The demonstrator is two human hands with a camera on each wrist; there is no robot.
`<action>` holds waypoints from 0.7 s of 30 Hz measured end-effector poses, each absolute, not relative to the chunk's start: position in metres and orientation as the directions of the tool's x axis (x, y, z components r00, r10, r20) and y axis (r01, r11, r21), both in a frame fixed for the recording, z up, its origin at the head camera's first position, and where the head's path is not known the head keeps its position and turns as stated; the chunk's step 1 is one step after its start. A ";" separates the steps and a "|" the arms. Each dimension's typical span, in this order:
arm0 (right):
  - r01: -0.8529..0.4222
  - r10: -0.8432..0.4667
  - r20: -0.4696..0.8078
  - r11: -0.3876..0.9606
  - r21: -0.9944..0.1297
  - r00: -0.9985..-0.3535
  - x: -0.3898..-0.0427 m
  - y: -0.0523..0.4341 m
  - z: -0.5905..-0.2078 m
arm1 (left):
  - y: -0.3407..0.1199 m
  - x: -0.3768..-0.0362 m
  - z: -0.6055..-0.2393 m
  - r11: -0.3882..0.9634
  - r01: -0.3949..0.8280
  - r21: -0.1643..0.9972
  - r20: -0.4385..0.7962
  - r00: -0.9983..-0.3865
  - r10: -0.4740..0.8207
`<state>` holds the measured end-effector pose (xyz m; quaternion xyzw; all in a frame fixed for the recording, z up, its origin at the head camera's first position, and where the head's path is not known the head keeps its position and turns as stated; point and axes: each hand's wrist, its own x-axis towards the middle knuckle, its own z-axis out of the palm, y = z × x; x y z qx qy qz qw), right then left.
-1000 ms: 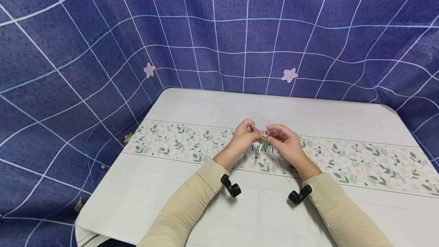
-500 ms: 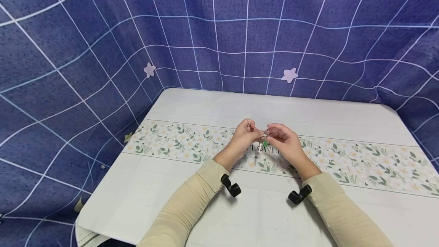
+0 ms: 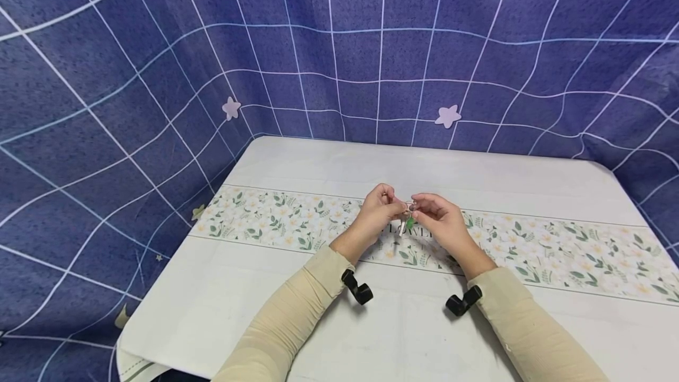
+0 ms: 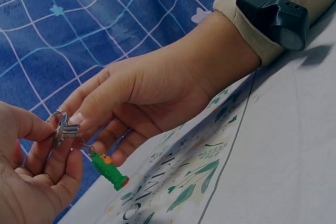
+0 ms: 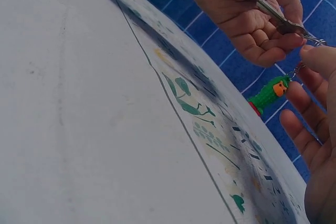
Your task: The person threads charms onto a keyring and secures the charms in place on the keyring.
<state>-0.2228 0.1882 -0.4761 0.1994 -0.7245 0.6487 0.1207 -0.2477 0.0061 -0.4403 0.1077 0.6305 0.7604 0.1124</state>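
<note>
A small bunch of metal keys on a key ring hangs between both hands above the floral band of the table. A green figure charm dangles from the ring on a short chain and also shows as the charm in the right wrist view. My left hand pinches a key between thumb and fingers. My right hand pinches the ring from the other side with thumb and forefinger, its other fingers loosely curled below.
The table wears a white cloth with a floral band across its middle. A blue grid-pattern curtain closes off the back and both sides. Black wrist cameras sit under both sleeves.
The right hand's fingertips have edged slightly towards the left hand at the ring. Nothing else has visibly moved.
</note>
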 end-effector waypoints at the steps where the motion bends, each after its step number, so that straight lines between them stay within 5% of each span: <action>1: -0.443 -0.134 0.431 0.076 -0.893 -0.892 -0.223 0.188 -0.476 | 0.006 -0.248 -0.440 -0.177 -0.035 0.984 0.022 -0.952 0.307; 21: -0.442 -0.140 0.427 0.098 -0.892 -0.893 -0.221 0.187 -0.473 | 0.006 -0.248 -0.442 -0.187 -0.034 0.982 0.026 -0.950 0.310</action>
